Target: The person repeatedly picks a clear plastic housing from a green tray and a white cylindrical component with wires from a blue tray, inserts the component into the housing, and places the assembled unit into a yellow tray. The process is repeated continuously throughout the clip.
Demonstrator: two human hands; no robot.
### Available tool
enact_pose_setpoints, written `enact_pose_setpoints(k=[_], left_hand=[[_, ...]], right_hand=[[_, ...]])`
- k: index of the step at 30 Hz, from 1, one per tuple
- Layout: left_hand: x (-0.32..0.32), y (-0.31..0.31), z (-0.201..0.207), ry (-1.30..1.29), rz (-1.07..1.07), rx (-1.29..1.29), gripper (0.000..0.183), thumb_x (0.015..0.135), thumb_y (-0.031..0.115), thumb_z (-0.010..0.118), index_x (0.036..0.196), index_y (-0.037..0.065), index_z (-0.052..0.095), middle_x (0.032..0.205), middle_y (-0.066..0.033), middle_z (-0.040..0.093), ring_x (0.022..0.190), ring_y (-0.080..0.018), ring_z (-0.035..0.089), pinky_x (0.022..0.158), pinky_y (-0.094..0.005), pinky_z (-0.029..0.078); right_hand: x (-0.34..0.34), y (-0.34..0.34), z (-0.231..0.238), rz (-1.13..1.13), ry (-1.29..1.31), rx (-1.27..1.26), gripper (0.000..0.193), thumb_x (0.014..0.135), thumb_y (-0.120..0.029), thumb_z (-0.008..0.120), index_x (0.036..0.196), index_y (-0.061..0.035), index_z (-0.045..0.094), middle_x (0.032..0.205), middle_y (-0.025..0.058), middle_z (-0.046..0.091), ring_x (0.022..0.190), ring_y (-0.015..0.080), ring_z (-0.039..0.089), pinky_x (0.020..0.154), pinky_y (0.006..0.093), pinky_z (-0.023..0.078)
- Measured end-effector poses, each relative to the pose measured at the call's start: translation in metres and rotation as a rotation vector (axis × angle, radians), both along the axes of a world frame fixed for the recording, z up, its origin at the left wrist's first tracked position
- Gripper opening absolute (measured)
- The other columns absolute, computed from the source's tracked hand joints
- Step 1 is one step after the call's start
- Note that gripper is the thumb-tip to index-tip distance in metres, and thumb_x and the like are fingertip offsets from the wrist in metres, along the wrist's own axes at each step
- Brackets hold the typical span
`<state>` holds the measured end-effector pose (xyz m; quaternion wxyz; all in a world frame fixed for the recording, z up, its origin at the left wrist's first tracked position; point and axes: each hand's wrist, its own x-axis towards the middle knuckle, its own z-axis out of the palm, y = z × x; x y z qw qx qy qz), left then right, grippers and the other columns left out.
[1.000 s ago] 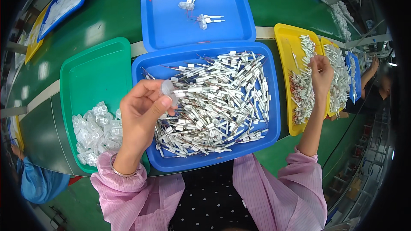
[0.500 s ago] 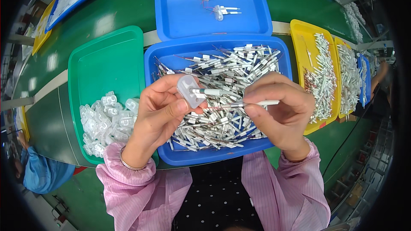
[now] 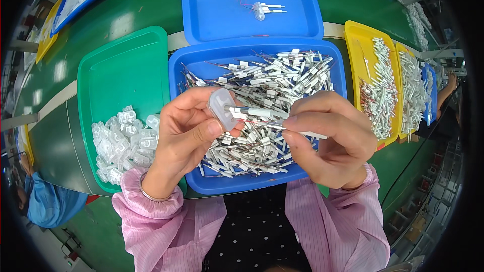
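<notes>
Above the blue tray (image 3: 201, 187), my left hand (image 3: 184, 133) pinches a translucent oval plastic housing (image 3: 219, 107) between thumb and fingers. A white rod (image 3: 259, 112) with a dark band sticks out of the housing toward the right. My right hand (image 3: 335, 133) has thumb and forefinger closed on a second white rod (image 3: 313, 134). Its thin metallic part and reddish wire run left, toward the housing. Whether that wire passes through the housing is hard to make out. Many similar rods with wires (image 3: 252, 158) fill the tray below.
To the left, a green tray (image 3: 123, 53) holds clear plastic housings (image 3: 118, 143). A farther blue tray (image 3: 212, 15) carries two housings fitted with rods (image 3: 259, 11). At right stands a yellow tray (image 3: 357, 58) of rods. A co-worker's blue sleeve (image 3: 58, 201) shows at lower left.
The rod in the housing reaches farther right, its tip now by my right fingertips. The rod in my right hand sits slightly lower. My left hand has barely moved.
</notes>
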<state>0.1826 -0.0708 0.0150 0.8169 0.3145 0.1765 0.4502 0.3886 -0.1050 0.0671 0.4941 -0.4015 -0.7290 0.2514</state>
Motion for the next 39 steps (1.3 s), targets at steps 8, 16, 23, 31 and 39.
enact_pose_setpoints(k=[8, 16, 23, 31, 39], left_hand=[[0.0, 0.0, 0.0, 0.003, -0.008, -0.008, 0.035, 0.081, 0.001, 0.06, 0.113, -0.005, 0.048, 0.101, -0.0174, 0.059, 0.086, -0.0217, 0.061, 0.075, -0.0332, 0.05], [-0.002, 0.0, -0.001, 0.019, -0.005, -0.013, 0.035, 0.081, 0.0, 0.059, 0.113, -0.005, 0.048, 0.098, -0.017, 0.06, 0.085, -0.0223, 0.062, 0.072, -0.0334, 0.052], [-0.002, 0.0, 0.001, -0.004, -0.014, -0.024, 0.035, 0.081, -0.002, 0.058, 0.114, -0.005, 0.048, 0.099, -0.0174, 0.06, 0.086, -0.0236, 0.062, 0.073, -0.0343, 0.053], [0.0, -0.001, 0.001, 0.063, 0.041, 0.032, 0.035, 0.08, -0.003, 0.059, 0.113, -0.005, 0.048, 0.098, -0.0187, 0.06, 0.085, -0.0231, 0.062, 0.073, -0.0335, 0.052], [-0.001, -0.002, 0.003, 0.047, 0.023, 0.013, 0.035, 0.08, -0.002, 0.06, 0.112, -0.005, 0.049, 0.098, -0.0199, 0.06, 0.084, -0.0226, 0.062, 0.073, -0.0331, 0.052]], right_hand=[[0.0, 0.001, 0.0, 0.038, 0.012, 0.061, 0.021, 0.06, 0.012, 0.066, 0.081, 0.0068, 0.063, 0.073, 0.013, 0.057, 0.057, 0.0171, 0.057, 0.048, 0.0237, 0.044], [0.002, 0.002, 0.0, 0.032, -0.008, 0.038, 0.022, 0.061, 0.011, 0.066, 0.082, 0.0062, 0.064, 0.074, 0.0143, 0.058, 0.059, 0.0176, 0.058, 0.049, 0.0235, 0.045], [0.0, 0.002, 0.002, 0.021, 0.016, -0.005, 0.022, 0.061, 0.011, 0.066, 0.083, 0.006, 0.064, 0.075, 0.0147, 0.059, 0.059, 0.0178, 0.058, 0.05, 0.0236, 0.045], [-0.012, -0.003, -0.001, -0.051, -0.099, 0.192, 0.024, 0.056, 0.011, 0.066, 0.08, 0.0064, 0.063, 0.072, 0.014, 0.056, 0.054, 0.0189, 0.054, 0.045, 0.0253, 0.042], [-0.013, -0.006, -0.002, -0.067, -0.076, 0.102, 0.025, 0.057, 0.01, 0.067, 0.081, 0.0052, 0.063, 0.073, 0.0132, 0.056, 0.055, 0.0175, 0.054, 0.046, 0.025, 0.042]])
